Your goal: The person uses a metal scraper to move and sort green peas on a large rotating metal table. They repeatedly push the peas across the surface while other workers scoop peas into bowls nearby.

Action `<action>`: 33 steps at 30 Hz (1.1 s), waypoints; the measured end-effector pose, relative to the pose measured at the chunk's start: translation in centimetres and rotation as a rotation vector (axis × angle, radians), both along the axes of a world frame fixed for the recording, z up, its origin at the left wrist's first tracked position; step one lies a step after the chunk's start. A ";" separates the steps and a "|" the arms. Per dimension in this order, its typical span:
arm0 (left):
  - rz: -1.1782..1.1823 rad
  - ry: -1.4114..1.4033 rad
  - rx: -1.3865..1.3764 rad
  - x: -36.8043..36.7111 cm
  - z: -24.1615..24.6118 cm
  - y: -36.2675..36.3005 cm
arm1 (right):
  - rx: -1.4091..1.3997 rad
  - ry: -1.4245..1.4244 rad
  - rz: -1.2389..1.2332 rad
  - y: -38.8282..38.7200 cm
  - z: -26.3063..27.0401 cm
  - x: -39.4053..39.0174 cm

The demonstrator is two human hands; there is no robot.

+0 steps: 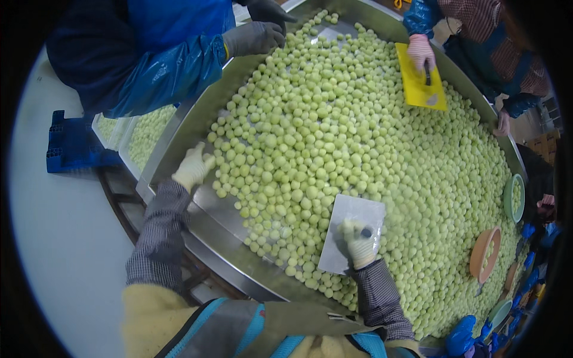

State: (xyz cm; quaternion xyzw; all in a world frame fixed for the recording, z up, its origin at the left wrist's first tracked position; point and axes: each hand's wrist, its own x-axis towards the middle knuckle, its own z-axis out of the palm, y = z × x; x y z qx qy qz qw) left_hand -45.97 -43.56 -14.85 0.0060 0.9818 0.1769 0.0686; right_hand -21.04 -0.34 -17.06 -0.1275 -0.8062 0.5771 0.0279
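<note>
My right hand, in a pale knit glove, grips the handle of a flat grey-white trowel-like board. The board lies over a wide heap of small round pale-green fruits in a large metal tray-table. My left hand, gloved alike, is at the left end of the heap beside the metal side wall, its fingertips touching or very near the outermost fruits. It holds nothing that I can see. Bare metal of the tray shows below it.
A co-worker's grey-gloved hands are over the far left wall. Another's pink-gloved hand holds a yellow board. An orange bowl and a green bowl stand at right. Fruit-filled crates and a blue pallet are left.
</note>
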 end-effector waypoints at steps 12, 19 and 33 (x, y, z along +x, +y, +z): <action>-0.124 -0.740 0.050 4.7 4.4 7.7 | -0.322 0.004 -0.014 -4.7 -1.7 -10.9; -0.210 0.001 0.165 3.9 -1.0 3.7 | 0.043 0.132 0.008 -0.3 -1.3 -7.3; -0.544 0.192 0.180 -11.7 -4.2 23.1 | -0.314 -0.239 -0.203 1.3 2.9 1.7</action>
